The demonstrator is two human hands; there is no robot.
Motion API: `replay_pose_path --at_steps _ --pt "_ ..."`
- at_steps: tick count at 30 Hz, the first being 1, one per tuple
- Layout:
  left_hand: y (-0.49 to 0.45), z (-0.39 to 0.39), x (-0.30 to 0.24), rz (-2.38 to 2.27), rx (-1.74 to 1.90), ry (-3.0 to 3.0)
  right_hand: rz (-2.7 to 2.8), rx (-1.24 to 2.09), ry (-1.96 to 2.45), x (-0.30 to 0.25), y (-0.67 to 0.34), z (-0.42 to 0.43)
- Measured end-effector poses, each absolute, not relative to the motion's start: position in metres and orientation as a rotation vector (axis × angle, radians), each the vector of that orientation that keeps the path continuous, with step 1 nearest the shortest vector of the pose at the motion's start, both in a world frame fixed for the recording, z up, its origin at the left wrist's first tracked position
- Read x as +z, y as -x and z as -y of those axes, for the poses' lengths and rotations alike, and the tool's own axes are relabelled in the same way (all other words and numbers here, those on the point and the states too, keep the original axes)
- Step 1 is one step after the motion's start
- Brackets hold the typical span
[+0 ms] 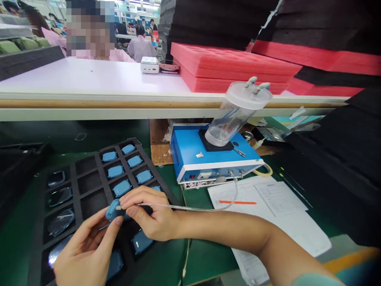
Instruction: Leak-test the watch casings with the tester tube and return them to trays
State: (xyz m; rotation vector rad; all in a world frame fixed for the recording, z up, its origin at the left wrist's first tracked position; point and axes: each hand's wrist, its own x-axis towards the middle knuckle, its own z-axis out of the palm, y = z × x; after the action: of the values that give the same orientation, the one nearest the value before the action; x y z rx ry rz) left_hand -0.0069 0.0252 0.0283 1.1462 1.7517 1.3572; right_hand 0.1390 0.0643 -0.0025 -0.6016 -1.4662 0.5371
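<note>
My left hand (86, 254) pinches a small blue part (113, 210) between thumb and fingertips, just above the black foam tray (92, 186). My right hand (149, 214) is closed on the tip of a thin clear tube (190, 207) and presses its end against that blue part. The tube runs right to the blue box machine (208, 159). Several more blue parts (127, 163) lie in the tray's right-hand pockets. Dark, shiny pieces (59, 196) fill the left pockets.
A clear plastic canister (235, 115) stands tilted on the blue machine. Paper sheets (276, 214) lie on the green mat to the right. Red and black foam sheets (232, 63) are stacked on the white shelf (89, 79). Other people sit beyond the shelf.
</note>
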Motion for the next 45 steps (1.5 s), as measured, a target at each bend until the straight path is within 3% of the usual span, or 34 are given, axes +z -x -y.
replay_pose_path --at_steps 45 --pt "0.007 -0.021 0.024 -1.526 1.367 -1.193 1.495 0.656 0.667 -0.005 -0.145 -0.049"
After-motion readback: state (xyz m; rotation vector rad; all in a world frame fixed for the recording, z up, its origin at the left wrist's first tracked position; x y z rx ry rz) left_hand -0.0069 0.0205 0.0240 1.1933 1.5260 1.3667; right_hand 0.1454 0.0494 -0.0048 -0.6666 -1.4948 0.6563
